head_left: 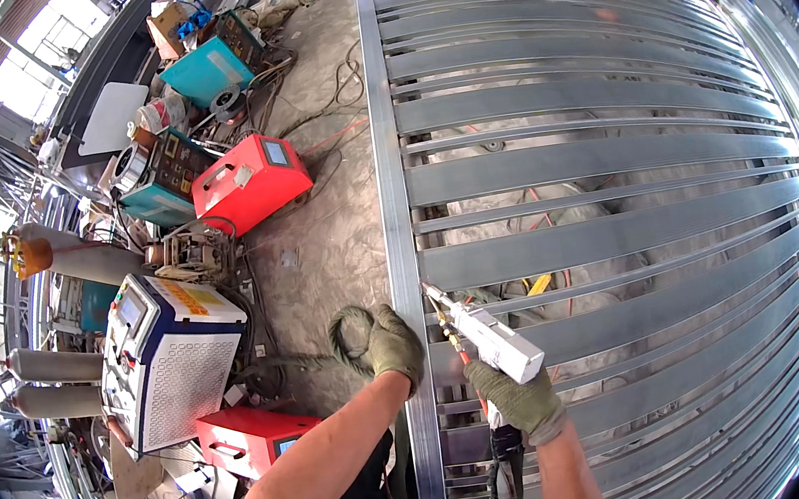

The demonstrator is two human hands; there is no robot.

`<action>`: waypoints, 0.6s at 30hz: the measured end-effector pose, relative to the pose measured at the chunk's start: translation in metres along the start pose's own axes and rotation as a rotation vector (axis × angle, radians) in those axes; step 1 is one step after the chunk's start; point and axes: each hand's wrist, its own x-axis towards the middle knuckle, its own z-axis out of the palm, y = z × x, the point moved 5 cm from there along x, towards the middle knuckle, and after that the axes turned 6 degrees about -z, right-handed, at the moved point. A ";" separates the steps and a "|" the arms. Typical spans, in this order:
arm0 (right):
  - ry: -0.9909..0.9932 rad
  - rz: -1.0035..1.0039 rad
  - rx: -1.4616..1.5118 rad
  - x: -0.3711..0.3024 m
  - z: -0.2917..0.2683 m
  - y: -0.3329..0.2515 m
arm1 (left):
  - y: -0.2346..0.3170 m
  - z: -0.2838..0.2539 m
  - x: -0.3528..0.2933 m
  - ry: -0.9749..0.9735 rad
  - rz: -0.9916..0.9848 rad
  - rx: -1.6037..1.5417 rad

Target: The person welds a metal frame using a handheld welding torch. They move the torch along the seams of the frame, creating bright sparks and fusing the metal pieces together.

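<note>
Both my hands wear green knitted gloves. My right hand [518, 398] is closed around the lower part of a white handheld welding gun [498, 339]. The gun's narrow tip reaches the inner edge of a long metal rail [394, 200], and a thin red hose with brass fittings runs beside it. My left hand [396, 351] is closed on a dark, thick cable [347, 329], which bends into a loop beside the rail's left side. The fingers of that hand are partly hidden. Flat metal slats [609, 234] run rightward from the rail, forming a large frame.
At left stand a white and blue machine cabinet [187, 363], two red boxes [249, 181], teal machines [212, 64] and grey gas cylinders [57, 365]. Cables lie across the concrete floor [320, 260]. Under the slats are hoses and a yellow object [538, 285].
</note>
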 end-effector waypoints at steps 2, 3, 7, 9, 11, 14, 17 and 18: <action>0.002 -0.007 0.007 0.001 0.003 0.002 | -0.017 0.006 0.013 0.003 -0.001 -0.055; -0.001 0.001 0.014 0.001 0.006 0.001 | -0.028 0.011 0.022 -0.004 -0.013 -0.065; 0.004 -0.009 -0.039 0.000 0.003 -0.002 | -0.016 0.011 0.013 -0.049 -0.034 0.111; -0.012 -0.026 -0.078 -0.001 0.007 0.000 | -0.026 0.012 0.021 -0.039 0.016 0.071; 0.004 -0.020 -0.097 0.000 0.007 0.009 | -0.029 0.015 0.021 -0.037 0.036 0.038; 0.022 -0.032 -0.062 -0.001 0.008 0.008 | -0.017 0.014 0.013 -0.034 0.027 0.030; 0.026 0.006 -0.044 -0.001 0.014 0.001 | -0.034 0.019 0.027 0.014 0.114 0.148; 0.001 -0.002 -0.053 -0.001 0.022 -0.003 | -0.071 0.027 0.053 0.068 0.187 0.221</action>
